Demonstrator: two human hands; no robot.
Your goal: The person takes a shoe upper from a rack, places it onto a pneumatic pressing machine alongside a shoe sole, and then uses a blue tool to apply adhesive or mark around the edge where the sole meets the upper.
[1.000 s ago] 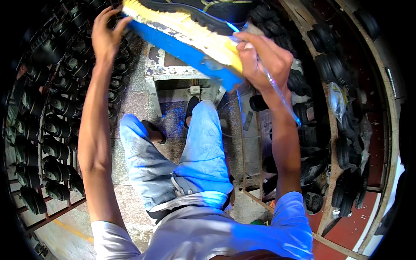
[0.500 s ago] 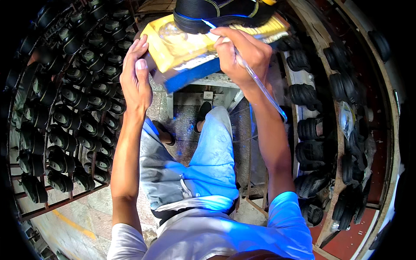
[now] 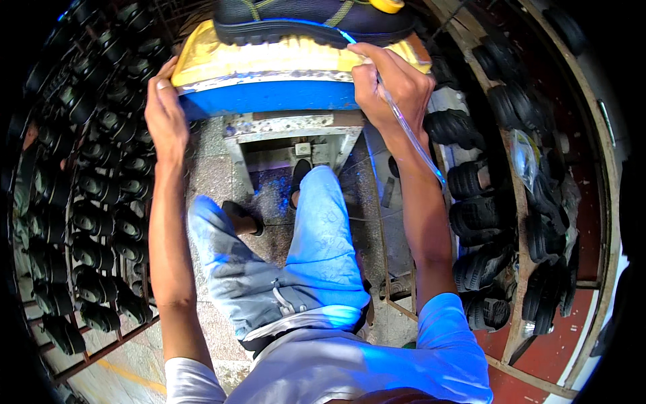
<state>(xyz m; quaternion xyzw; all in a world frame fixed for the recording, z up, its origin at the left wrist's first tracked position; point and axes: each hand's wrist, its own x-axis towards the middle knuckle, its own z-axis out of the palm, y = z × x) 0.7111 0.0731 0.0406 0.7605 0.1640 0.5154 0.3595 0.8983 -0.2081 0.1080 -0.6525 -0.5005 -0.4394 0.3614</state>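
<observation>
A black shoe (image 3: 303, 20) with yellow stitching lies along a yellow-covered board (image 3: 269, 65) with a blue front edge, at the top of the view. My right hand (image 3: 393, 87) pinches a thin, clear-handled brush (image 3: 404, 124), its tip touching the shoe just above the sole. A bright blue line runs along that seam. At the board's left end, my left hand (image 3: 166, 114) grips the corner, with the thumb in front and the fingers partly hidden. Under the board stands a pale, paint-spotted stand (image 3: 289, 124).
Racks of black shoes (image 3: 94, 222) fill the left side. On the right, a wooden-edged shelf (image 3: 521, 269) bears more dark shoes (image 3: 481, 219) and a clear plastic bag (image 3: 523, 158). My legs (image 3: 316, 222) are below the board, over a speckled floor (image 3: 208, 161).
The board with the shoe has swung round from a slant to face me squarely. My left hand has moved left and closed on its corner. The brush tip sits farther along the seam.
</observation>
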